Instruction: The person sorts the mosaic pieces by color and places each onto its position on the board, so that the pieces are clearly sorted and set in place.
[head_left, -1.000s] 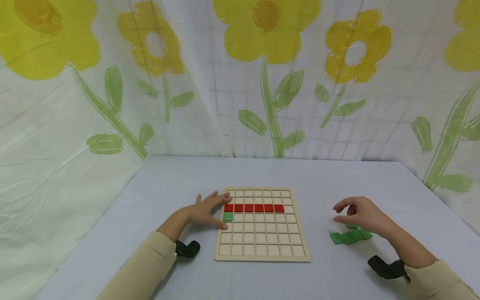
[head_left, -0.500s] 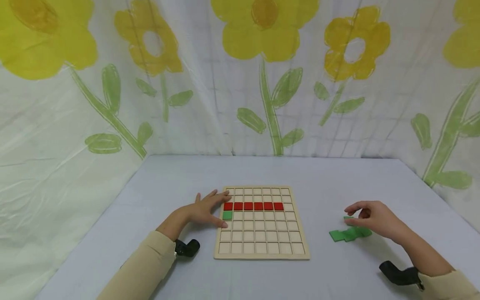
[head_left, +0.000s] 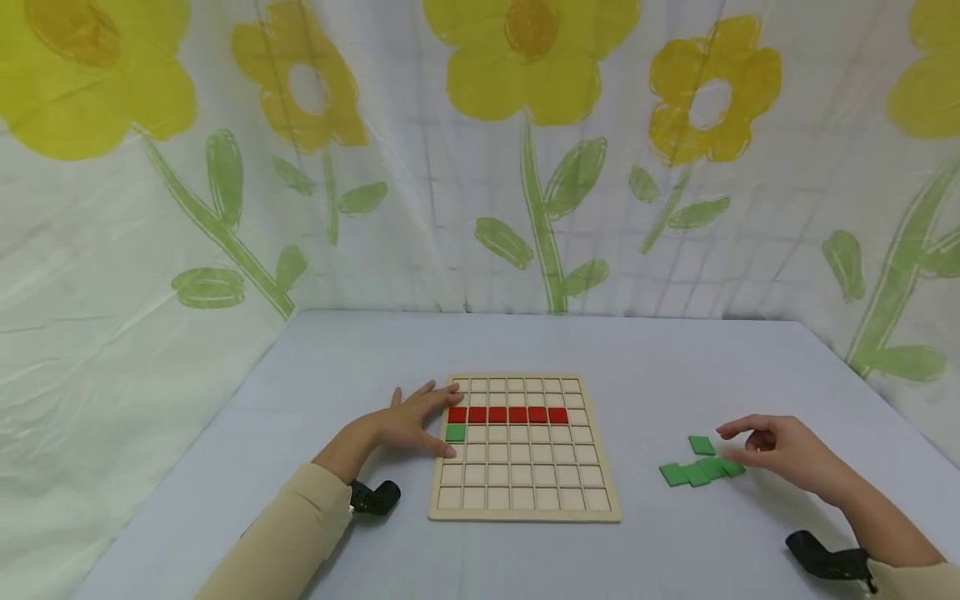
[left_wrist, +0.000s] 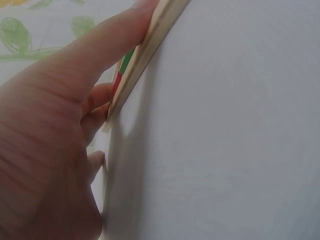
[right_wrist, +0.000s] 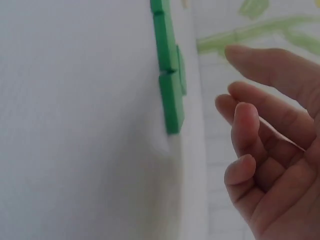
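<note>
A wooden grid board lies on the table, with a row of several red square tiles in it. Below the leftmost red one, a green tile fills a cell. My left hand rests spread on the board's left edge; in the left wrist view the thumb lies against the wooden rim. Several loose green tiles overlap to the right of the board, with a single tile just behind them. My right hand hovers at their right end, thumb and index finger apart, holding nothing.
The white table reaches back to a hanging cloth printed with yellow flowers. A black wrist camera sits beneath the left wrist and another black camera under the right one.
My right hand has moved right and toward me, off the loose green tiles, uncovering the single tile behind them. The left hand and the board have stayed in place.
</note>
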